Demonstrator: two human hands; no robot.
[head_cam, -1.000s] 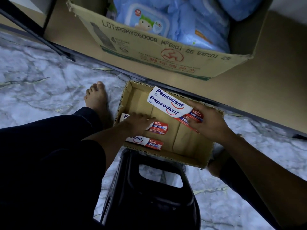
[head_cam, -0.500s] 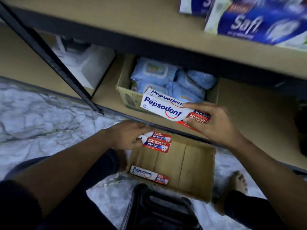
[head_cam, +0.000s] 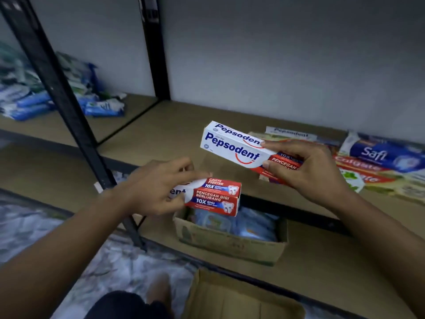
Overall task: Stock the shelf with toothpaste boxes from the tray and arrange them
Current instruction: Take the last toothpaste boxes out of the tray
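Now up out of the brown cardboard tray [head_cam: 230, 300] and level with the tan wooden shelf [head_cam: 174, 125]; by the look of it, ready for placing.
Grips a short red-and-white toothpaste box [head_cam: 213, 196] in the left hand [head_cam: 158, 187], with fingers curled round its white end, at the shelf's front edge; pinches a long white-and-red Pepsodent carton [head_cam: 232, 146] in the right hand [head_cam: 305, 171], thumb under and fingers over, above the board near the flat-lying toothpaste cartons [head_cam: 368, 166].
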